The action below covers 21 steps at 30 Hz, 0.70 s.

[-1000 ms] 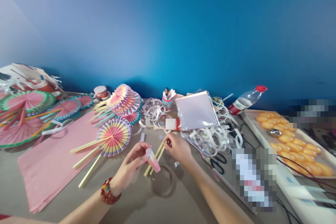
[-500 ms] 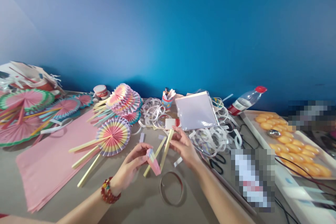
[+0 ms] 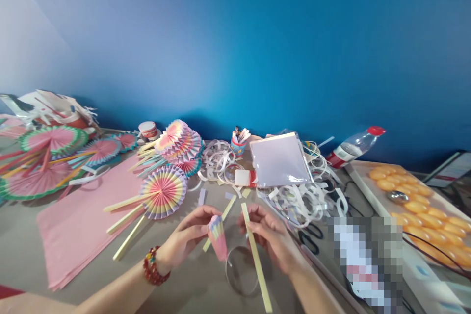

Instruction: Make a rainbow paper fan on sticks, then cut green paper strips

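My left hand [image 3: 193,233], with a beaded bracelet on its wrist, pinches a small folded stack of pleated paper [image 3: 218,238] in pink, yellow and lilac. Between the thumb and fingers of my right hand [image 3: 270,235] is a pale yellow paper stick [image 3: 256,257], its lower end pointing toward me. A second yellow stick [image 3: 228,213] lies on the table behind the pleated paper. Just below both hands rests a ring of tape [image 3: 231,284]. Left of my hands, an opened round paper fan [image 3: 164,192] with yellow sticks lies partly on pink paper sheets [image 3: 86,223].
More paper fans [image 3: 51,140] spread along the left. Curled white strips [image 3: 298,203] surround a clear plastic packet [image 3: 280,162] at the back. Black-handled scissors [image 3: 311,238], a red-capped bottle [image 3: 355,147] and a tray of orange oval pieces [image 3: 356,169] are on the right.
My right hand has moved slightly right and lower, and the yellow stick in it has swung so its lower end points toward me. The pleated paper has turned a little more upright.
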Tool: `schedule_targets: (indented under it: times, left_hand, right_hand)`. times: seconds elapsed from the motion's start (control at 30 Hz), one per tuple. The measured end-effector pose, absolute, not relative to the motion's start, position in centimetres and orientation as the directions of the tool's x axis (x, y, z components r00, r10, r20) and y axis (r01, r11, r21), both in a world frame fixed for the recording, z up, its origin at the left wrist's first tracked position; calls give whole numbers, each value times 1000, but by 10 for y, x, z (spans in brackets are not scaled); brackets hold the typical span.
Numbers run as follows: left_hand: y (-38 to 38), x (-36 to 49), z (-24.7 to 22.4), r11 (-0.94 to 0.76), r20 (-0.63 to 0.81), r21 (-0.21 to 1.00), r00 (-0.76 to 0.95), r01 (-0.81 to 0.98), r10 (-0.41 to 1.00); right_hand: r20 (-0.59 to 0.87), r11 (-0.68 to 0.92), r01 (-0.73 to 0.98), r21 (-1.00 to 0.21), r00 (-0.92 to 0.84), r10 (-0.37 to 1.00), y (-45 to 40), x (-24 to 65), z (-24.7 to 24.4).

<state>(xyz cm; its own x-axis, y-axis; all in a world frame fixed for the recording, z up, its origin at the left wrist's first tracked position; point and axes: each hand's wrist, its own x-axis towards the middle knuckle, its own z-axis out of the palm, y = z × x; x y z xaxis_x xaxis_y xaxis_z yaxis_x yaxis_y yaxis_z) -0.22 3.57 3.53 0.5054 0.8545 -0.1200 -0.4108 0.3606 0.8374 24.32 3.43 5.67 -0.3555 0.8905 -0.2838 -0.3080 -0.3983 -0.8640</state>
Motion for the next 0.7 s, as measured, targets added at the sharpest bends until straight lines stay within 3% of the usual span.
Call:
schedule_targets:
  times: [0.47,0.7]
  left_hand:
    - [70,37,74,384,11,779,623,-496,782]
    - [74,42,64,382,10,759,596,-527,803]
  right_hand:
    - [-168,-210,-333,-919,-150,974,29,247,35]
    - [-156,-186,-250,-950,-138,978,34,253,15]
